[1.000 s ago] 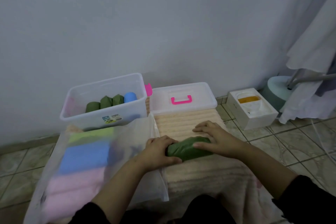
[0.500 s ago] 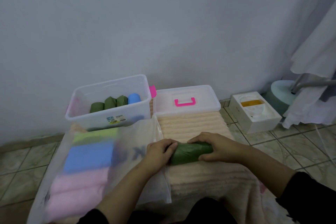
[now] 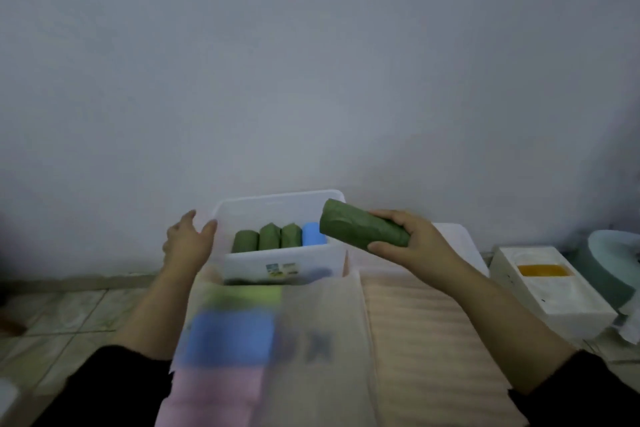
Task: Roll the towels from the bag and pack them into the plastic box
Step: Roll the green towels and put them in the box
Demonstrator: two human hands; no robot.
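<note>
My right hand [image 3: 412, 246] grips a rolled dark green towel [image 3: 360, 227] and holds it in the air over the right end of the clear plastic box [image 3: 277, 199]. Inside the box stand three green rolls [image 3: 266, 237] and a blue roll [image 3: 313, 234] side by side. My left hand [image 3: 187, 243] hovers with fingers spread just left of the box's rim, holding nothing. In front of the box lies the translucent bag [image 3: 311, 333] with folded light green, blue and pink towels [image 3: 230, 340] showing through it.
A peach ribbed towel [image 3: 426, 333] is spread on the floor to the right of the bag. The box lid [image 3: 453, 236] lies behind my right hand. A white foam box [image 3: 550, 288] with something yellow inside stands at the right. A grey wall rises close behind.
The green roll left the peach towel: my right hand lifted it up and forward over the box. My left hand let go of it and moved to the box's left side.
</note>
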